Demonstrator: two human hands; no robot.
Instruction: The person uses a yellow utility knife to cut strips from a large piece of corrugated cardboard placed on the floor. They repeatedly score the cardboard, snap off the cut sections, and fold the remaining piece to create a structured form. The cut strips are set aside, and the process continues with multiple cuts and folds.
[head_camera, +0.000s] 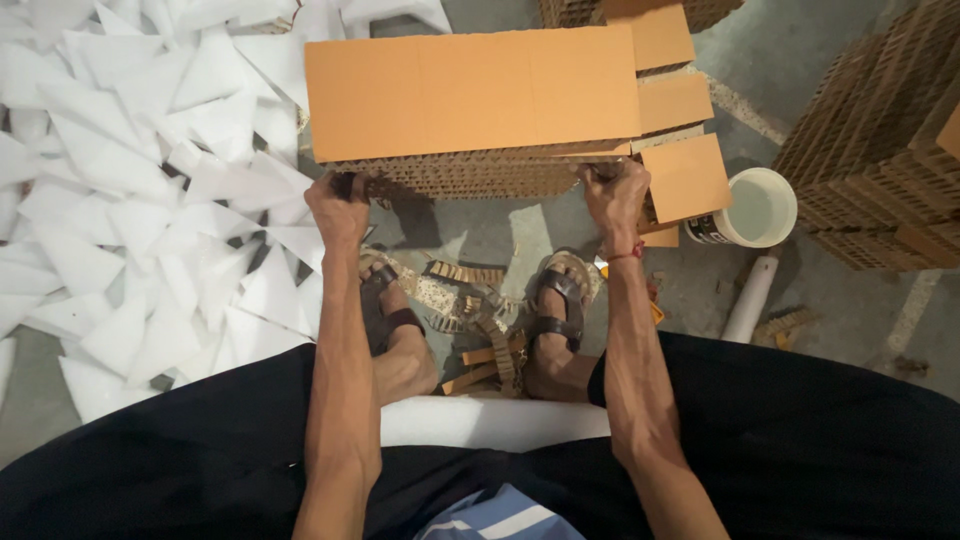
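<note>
A thick stack of flat brown corrugated cardboard sheets (470, 90) stands on the floor in front of me, its top sheet smooth and orange-brown with flaps at the right. My left hand (338, 208) grips the stack's near edge at its left corner. My right hand (615, 195) grips the same edge toward the right, fingers curled under the top sheets. A red thread circles my right wrist. My feet in brown sandals (560, 300) rest on the concrete below the stack.
A heap of white triangular foam pieces (130, 190) covers the floor at left. A white round tub (758, 207) and a white tube (750, 295) lie at right. More cardboard stacks (880, 150) stand at far right. Cardboard scraps (470, 310) lie between my feet.
</note>
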